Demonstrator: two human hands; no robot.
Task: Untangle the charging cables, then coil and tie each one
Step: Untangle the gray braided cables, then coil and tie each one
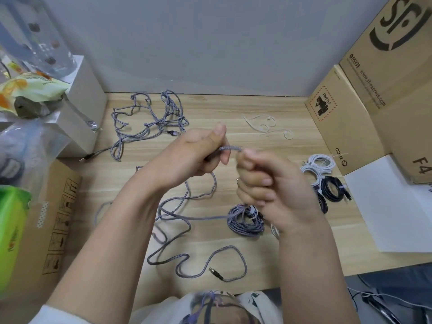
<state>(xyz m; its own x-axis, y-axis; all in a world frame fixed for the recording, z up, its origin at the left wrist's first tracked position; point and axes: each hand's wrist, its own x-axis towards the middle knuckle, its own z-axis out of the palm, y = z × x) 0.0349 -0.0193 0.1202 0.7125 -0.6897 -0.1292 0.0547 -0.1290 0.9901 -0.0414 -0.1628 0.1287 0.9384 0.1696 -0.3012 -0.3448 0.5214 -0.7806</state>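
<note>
Above the wooden table (pixel 233 108) my left hand (pixel 194 155) and my right hand (pixel 264 183) both grip one grey braided cable (pixel 230 148), a short stretch taut between them. Its loose length (pixel 187 260) snakes over the table below, ending in a USB plug (pixel 216 273) near the front edge. A tangled heap of grey cables (pixel 149 122) lies at the back left. One coiled, tied grey cable (pixel 245 220) sits under my right hand. White coiled cables (pixel 318 167) and black coiled cables (pixel 332 188) lie at the right.
Clear cable ties (pixel 268 127) lie at the back centre. Cardboard boxes (pixel 364 108) stand on the right, with a white sheet (pixel 392 206) in front. At the left are a white box (pixel 84 108), plastic bags, a green pack (pixel 11 230) and flat cardboard (pixel 58 218).
</note>
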